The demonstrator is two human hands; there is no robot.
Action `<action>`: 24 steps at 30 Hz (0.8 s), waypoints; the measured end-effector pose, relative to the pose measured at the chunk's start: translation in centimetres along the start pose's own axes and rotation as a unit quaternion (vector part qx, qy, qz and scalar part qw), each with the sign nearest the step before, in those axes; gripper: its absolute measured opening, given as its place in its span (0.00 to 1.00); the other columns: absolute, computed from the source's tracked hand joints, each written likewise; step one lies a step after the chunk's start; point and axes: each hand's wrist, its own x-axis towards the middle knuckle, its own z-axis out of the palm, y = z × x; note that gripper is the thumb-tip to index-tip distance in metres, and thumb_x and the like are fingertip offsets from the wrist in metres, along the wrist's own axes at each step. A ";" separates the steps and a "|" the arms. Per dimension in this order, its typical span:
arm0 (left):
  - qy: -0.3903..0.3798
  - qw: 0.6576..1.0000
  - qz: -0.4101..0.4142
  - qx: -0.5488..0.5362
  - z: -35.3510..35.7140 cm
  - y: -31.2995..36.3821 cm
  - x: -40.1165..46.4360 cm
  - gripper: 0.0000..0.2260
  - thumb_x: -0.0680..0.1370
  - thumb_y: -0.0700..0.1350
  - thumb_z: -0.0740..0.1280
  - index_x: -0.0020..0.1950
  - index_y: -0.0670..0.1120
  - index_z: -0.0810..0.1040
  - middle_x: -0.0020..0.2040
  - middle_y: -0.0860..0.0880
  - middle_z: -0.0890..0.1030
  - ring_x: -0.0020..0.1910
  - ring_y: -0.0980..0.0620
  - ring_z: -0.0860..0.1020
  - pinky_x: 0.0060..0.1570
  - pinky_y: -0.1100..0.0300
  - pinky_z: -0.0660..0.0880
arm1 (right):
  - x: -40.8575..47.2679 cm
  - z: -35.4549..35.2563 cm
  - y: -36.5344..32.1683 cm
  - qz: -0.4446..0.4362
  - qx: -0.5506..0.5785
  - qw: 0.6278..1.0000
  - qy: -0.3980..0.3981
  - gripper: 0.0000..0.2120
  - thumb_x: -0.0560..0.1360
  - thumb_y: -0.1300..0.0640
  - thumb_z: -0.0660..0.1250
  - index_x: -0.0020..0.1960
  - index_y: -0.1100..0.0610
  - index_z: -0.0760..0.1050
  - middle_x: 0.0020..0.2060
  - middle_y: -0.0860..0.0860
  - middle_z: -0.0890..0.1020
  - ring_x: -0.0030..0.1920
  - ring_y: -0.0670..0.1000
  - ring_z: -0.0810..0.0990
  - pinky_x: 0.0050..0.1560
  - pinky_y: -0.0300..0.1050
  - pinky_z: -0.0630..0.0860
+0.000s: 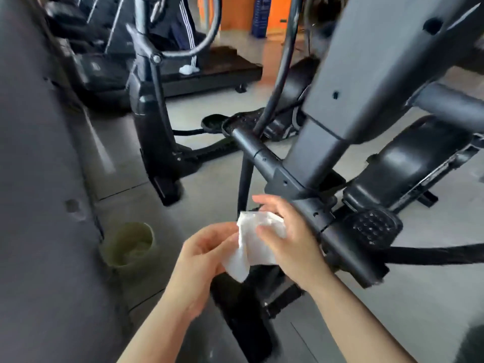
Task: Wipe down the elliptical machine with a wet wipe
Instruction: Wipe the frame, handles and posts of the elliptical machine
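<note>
A crumpled white wet wipe hangs between both hands, low in the centre of the view. My left hand pinches its left edge from below. My right hand grips its right side, thumb over the top of the wipe. The dark grey elliptical machine fills the right half. Its black crossbar slopes down toward my right hand and ends near a studded black pedal. Neither hand touches the machine's frame.
A pale green bucket stands on the grey floor at the left, beside a dark wall panel. A second black exercise machine stands behind. Further back, a person in striped trousers stands on a treadmill.
</note>
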 end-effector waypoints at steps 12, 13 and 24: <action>0.090 0.990 -0.076 -0.079 -12.4 3.0 6.1 0.09 0.79 0.37 0.65 0.52 0.45 0.84 0.49 0.45 0.85 0.44 0.49 0.83 0.45 0.56 0.77 | 10.0 8.2 -3.6 -0.008 -0.048 0.998 -0.050 0.12 0.75 0.64 0.69 0.48 0.46 0.81 0.43 0.40 0.84 0.46 0.41 0.82 0.48 0.34 0.77; 0.083 0.990 -0.078 -0.079 -12.9 3.2 7.0 0.09 0.78 0.36 0.66 0.53 0.45 0.84 0.49 0.44 0.85 0.46 0.48 0.83 0.48 0.55 0.77 | 11.3 8.6 -3.4 -0.011 -0.044 0.998 -0.042 0.13 0.75 0.64 0.69 0.46 0.44 0.81 0.43 0.40 0.84 0.46 0.42 0.83 0.48 0.37 0.78; 0.024 0.999 -0.013 0.029 -15.9 7.8 20.2 0.12 0.69 0.48 0.75 0.45 0.41 0.82 0.45 0.41 0.84 0.44 0.47 0.81 0.56 0.48 0.74 | 24.9 9.2 -2.4 0.036 0.096 0.995 -0.008 0.04 0.76 0.59 0.69 0.49 0.52 0.78 0.43 0.46 0.83 0.44 0.41 0.81 0.43 0.32 0.74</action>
